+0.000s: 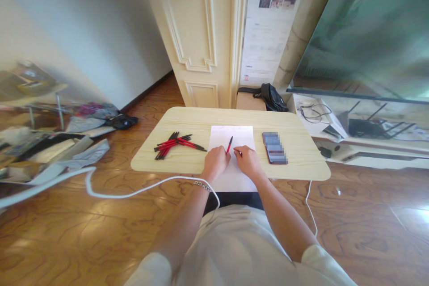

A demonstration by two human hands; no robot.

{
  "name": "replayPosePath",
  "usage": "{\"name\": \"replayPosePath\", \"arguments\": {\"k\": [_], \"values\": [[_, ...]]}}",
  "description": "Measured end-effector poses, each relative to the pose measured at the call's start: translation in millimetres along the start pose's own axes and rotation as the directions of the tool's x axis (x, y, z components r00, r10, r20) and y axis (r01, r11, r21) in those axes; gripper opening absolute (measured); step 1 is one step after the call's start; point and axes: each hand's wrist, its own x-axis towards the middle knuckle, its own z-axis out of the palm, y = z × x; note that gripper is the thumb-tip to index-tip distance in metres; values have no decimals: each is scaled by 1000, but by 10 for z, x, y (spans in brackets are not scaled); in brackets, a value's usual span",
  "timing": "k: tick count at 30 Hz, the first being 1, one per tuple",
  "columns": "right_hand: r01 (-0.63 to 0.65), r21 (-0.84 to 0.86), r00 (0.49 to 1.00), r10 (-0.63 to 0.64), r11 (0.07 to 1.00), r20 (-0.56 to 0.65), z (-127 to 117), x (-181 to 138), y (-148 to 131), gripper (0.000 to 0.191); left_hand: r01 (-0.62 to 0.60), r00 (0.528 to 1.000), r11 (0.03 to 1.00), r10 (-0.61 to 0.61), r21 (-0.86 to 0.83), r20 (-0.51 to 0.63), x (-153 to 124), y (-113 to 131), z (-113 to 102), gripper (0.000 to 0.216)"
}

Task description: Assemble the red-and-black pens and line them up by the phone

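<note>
Nearest the camera spreads the wearer's pale shirt (pixel 234 241), and beyond it stands a light wood-grain table (pixel 301 143) with rounded corners. On it lies white paper (pixel 233 175), its near end reaching past the table's edge. Left of that sits a crossed heap of red-and-black pens (pixel 174 142). Over the paper, the right hand (pixel 248 160) has its fingers curled in, whether around anything cannot be told; just beside, the left hand (pixel 217 161) is folded closed. To the right lies a phone (pixel 275 147). One slim pen (pixel 229 144) sits in the left hand's grasp, black end pointing away
</note>
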Motion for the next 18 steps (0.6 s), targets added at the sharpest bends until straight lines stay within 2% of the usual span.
{"name": "replayPosePath", "arguments": {"k": [5, 9, 14, 18], "values": [[-192, 264, 979, 203, 945, -17, 111, 192, 63, 31, -42, 997, 994, 35, -100, -76, -135, 14, 6, 30], [-315, 551, 944, 315, 773, 98, 181, 302, 47, 37, -84, 992, 977, 65, -195, -105, -249, 18, 16, 28], [-314, 774, 942, 284, 549, 180, 179, 296, -21, 34, -104, 993, 926, 79, -363, -85, -283, -13, -23, 24], [-286, 851, 956, 197, 441, 219, 129, 259, -69, 34, -107, 994, 847, 94, -521, -52, -248, -60, -52, 29]]}}
